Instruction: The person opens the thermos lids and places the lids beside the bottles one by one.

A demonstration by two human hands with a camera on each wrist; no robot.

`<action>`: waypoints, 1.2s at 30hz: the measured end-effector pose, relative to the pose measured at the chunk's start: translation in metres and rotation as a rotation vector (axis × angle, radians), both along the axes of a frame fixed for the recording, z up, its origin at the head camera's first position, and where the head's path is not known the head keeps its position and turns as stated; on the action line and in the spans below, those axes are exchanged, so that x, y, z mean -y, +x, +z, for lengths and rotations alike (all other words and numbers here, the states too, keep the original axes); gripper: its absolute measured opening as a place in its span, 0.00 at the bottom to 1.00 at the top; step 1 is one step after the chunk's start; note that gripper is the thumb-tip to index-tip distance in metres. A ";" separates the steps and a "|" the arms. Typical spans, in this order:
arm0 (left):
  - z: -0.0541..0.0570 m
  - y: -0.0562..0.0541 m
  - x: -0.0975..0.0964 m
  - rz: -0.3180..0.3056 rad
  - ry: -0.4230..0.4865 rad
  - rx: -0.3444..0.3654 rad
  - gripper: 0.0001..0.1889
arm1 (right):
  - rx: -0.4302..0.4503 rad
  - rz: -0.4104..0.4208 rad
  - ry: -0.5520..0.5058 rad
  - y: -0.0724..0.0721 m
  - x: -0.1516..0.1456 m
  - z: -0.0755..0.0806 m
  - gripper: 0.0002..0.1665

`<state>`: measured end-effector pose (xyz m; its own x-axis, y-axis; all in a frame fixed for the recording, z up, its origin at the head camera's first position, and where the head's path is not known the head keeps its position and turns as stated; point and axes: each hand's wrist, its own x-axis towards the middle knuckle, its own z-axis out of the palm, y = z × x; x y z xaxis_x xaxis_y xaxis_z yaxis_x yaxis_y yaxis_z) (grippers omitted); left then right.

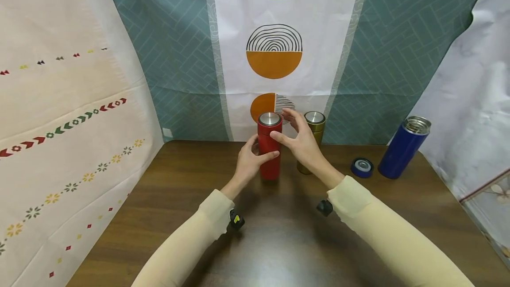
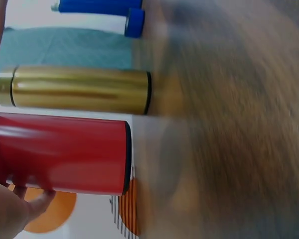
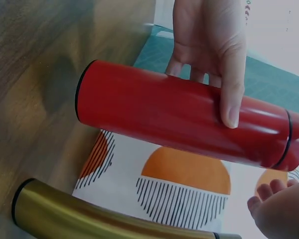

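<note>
A red thermos flask (image 1: 269, 169) with a steel-topped lid (image 1: 269, 119) is upright near the back of the table. My left hand (image 1: 248, 163) grips its body from the left, thumb (image 3: 232, 107) across the near side and fingers behind. Around the lid on the right, my right hand (image 1: 301, 141) is spread, its thumb overlapping the flask just below the lid and its fingers raised apart from it. In the right wrist view, the right fingers (image 3: 269, 190) are slightly bent beside the lid. A gold thermos flask (image 2: 79, 89) stands lidded behind my right hand, partly hidden by it.
Farther right, a blue thermos flask (image 1: 403, 150) stands uncapped, its steel mouth showing. Its blue cap (image 1: 361, 168) lies on the wooden table (image 1: 179, 216) to its left. Patterned cloth (image 1: 179, 56) hangs along the table's back edge, with more cloth at both sides.
</note>
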<state>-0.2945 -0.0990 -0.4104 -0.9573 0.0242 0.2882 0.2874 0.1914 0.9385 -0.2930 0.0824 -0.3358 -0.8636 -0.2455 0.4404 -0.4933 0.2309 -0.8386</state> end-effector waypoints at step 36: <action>-0.001 0.049 -0.028 -0.191 0.003 0.000 0.35 | 0.080 0.056 0.104 0.039 -0.041 0.013 0.41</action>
